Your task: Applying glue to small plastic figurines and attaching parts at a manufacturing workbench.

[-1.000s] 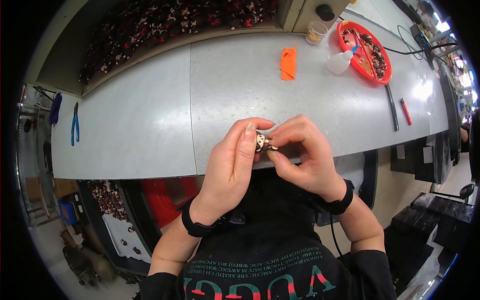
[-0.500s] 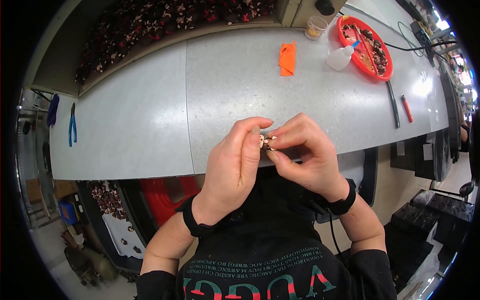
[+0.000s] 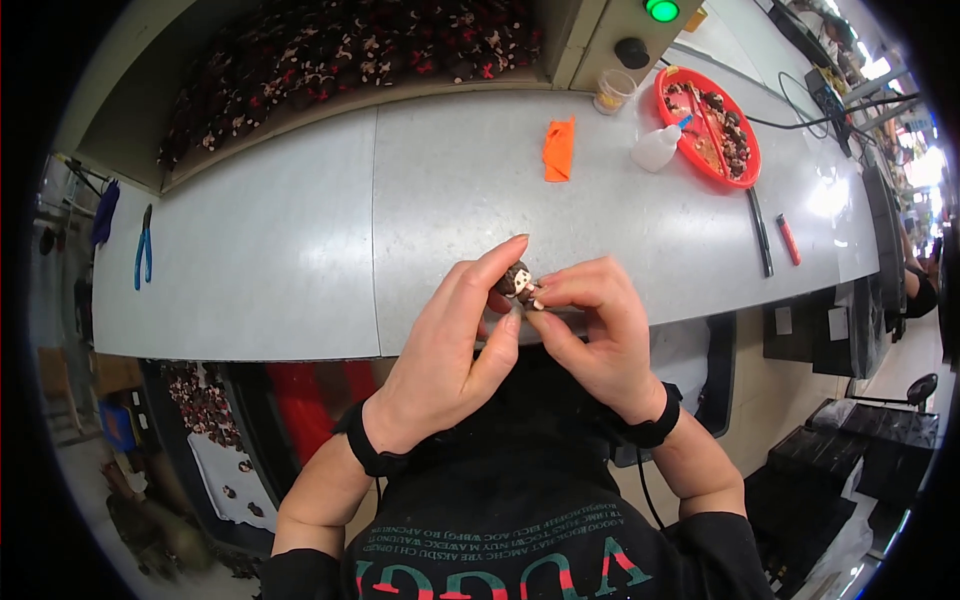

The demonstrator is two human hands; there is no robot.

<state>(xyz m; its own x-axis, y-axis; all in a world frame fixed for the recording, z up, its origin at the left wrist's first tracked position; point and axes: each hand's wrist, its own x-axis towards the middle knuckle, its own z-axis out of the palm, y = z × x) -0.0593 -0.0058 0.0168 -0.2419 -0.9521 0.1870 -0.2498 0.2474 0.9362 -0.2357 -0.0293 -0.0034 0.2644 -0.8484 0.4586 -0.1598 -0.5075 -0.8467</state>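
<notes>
A small toy figurine (image 3: 520, 282) with a dark brown head and a pale face is at the near edge of the table. My right hand (image 3: 600, 325) pinches its body between thumb and fingertips. Around the figurine's head, my left hand (image 3: 440, 345) has its thumb and index finger spread apart. The head lies in the gap between them; whether the other left fingers touch it from behind is hidden. The lower part of the figurine is covered by my right fingers.
Ahead stands a shelf bin of many dark figurine pieces (image 3: 350, 50). Far right are a red divided tray (image 3: 745, 180), a white squeeze bottle (image 3: 655, 150), a clear cup (image 3: 612, 92), an orange cloth (image 3: 558, 150), a black pen (image 3: 760, 232) and a red marker (image 3: 789, 240). Blue-handled pliers (image 3: 144, 255) lie left.
My left thumb has moved away from the index finger, and the figurine's head and face now show between them. My right hand keeps its pinch. The whole view has shifted slightly.
</notes>
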